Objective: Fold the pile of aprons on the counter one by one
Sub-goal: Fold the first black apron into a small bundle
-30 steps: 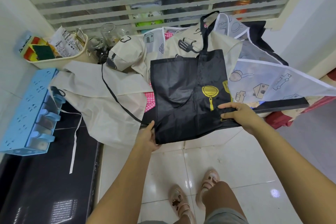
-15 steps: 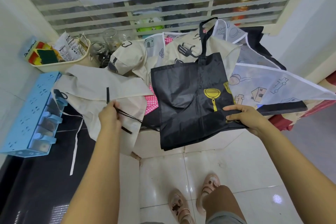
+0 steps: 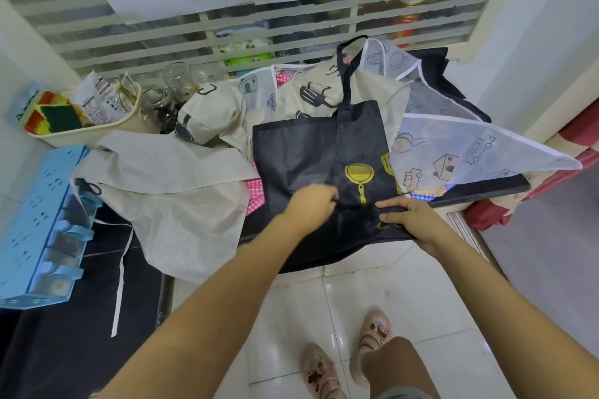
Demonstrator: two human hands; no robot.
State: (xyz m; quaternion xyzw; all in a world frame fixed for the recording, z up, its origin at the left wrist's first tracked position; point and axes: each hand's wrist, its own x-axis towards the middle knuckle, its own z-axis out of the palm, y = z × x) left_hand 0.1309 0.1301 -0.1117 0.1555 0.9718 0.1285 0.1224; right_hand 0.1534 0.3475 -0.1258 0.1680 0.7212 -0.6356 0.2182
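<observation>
Well, the black apron [image 3: 301,152] is the one being folded right now. It lies on top of the pile at the front edge of the worktop [image 3: 486,193], and its bottom part hangs down over that edge. It looks folded in half the long way, with the neck strap pointing to the back.

The left hand [image 3: 311,207] is curled and pinches the black apron right by the yellow pan picture. It is blurry, so I can't tell if it has a tie string or just cloth. The right hand [image 3: 406,219] lies just beside it, fingers straight, pressing the cloth down.

I think the next move is to lift the hanging part up over the top part. The edges need to line up, and the cloth looks thin and slippery.

A beige apron [image 3: 168,191] lies to the left and a see-through apron [image 3: 470,152] to the right, not yet folded.
</observation>
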